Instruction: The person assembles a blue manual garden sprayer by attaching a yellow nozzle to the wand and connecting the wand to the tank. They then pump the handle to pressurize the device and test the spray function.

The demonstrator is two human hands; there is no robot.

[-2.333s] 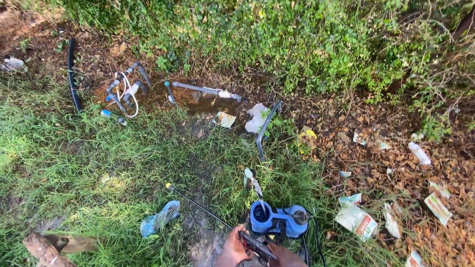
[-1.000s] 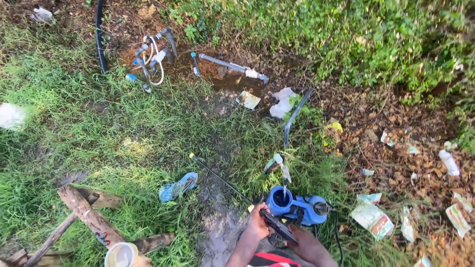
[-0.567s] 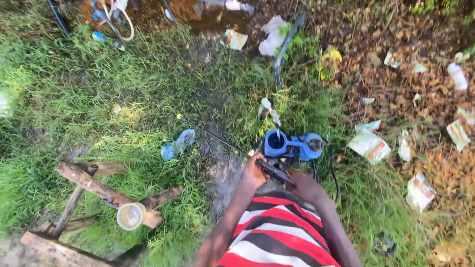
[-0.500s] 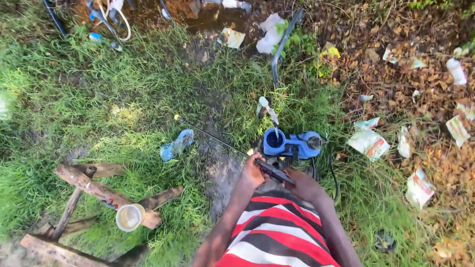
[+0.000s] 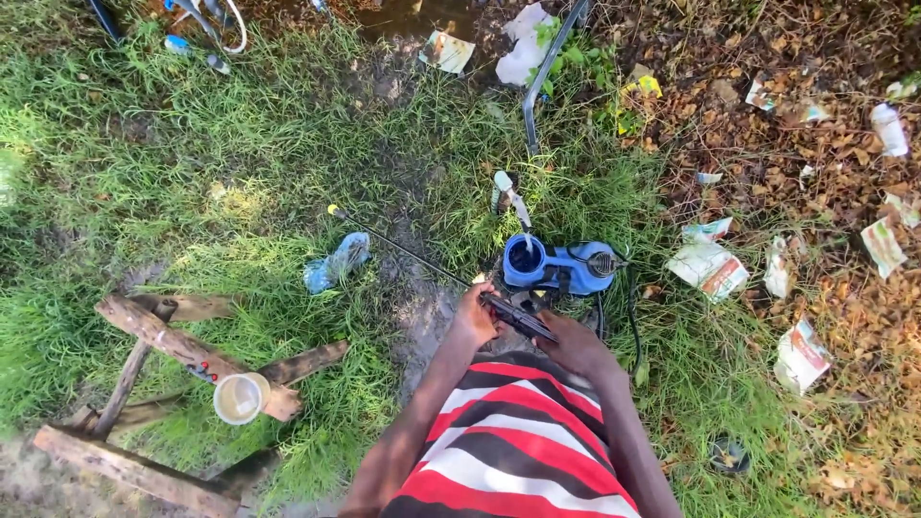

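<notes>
2 hands grip a black spray gun [image 5: 518, 317] just below the blue pump [image 5: 556, 267]: left hand [image 5: 477, 312] curled round its front, right hand [image 5: 572, 343] closed on its rear; lance [image 5: 403, 247] points up-left of the pump; spraying looks under way, steady aim needed next.

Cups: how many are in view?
1. A white cup sits on the wooden planks at lower left, in the grass. Others may be hidden among the litter at right.
</notes>
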